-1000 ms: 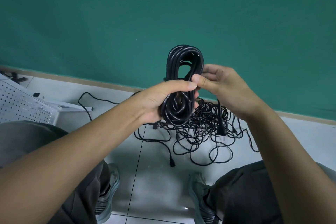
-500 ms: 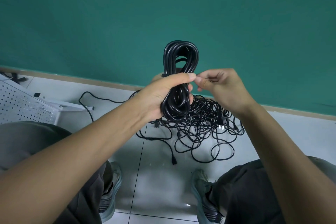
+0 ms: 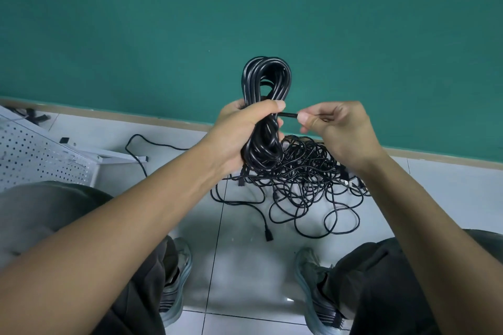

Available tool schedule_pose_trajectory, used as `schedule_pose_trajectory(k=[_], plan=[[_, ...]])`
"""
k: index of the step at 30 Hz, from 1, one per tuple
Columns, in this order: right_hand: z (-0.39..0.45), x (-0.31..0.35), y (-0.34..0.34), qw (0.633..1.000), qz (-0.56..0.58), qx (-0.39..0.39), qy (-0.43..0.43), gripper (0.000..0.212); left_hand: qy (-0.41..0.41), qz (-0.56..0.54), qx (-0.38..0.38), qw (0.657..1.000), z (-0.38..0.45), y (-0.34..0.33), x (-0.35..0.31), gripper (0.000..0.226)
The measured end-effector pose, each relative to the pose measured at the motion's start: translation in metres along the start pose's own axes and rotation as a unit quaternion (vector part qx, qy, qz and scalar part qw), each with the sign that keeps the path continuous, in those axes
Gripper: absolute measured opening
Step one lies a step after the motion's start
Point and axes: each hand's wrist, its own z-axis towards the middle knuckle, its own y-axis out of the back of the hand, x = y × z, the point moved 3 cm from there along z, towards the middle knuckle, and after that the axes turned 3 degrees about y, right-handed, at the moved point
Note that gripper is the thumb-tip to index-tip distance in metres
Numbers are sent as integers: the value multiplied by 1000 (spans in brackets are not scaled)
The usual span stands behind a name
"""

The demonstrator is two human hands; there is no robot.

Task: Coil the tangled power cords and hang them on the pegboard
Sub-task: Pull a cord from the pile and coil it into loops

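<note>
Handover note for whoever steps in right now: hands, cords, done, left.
Left hand grips the coiled cord round its middle, held upright in front of the green wall.
Right hand pinches a short black strap or cord end stretched sideways from the coil; which it is cannot be told.
Tangled pile of cords lies on the floor beyond the feet.
Pegboard is at far left.
Done: one coil formed.
Left: secure it, hang it, then coil the pile.
</note>
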Motion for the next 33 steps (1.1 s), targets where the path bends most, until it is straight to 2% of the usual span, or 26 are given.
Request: schedule_pose_trajectory(k=[7,10,13,16,20,23,25,30,33], plan=[[-16,24,7,999,-37,5,32,7,-1,48,-32,998,11,5,5,28],[-20,30,13,999,-26,23,37,9,16,83,-22,996,13,11,9,45],[-25,37,16,991,-90,59,75,15,57,159,24,985,12,12,15,56],[-29,41,13,980,-137,92,110,16,100,243,90,961,11,8,21,49],[-33,43,8,967,-140,168,134,13,157,332,182,912,2,5,25,39],[-33,43,1,955,-147,214,144,8,162,390,213,881,-6,2,31,27],[-30,43,-3,953,-145,221,147,9,167,430,231,857,-7,1,36,29],[-20,36,-4,962,-65,235,126,17,207,413,308,832,-12,-2,39,30],[-13,33,1,956,19,276,99,17,233,380,357,821,-18,-3,37,35]])
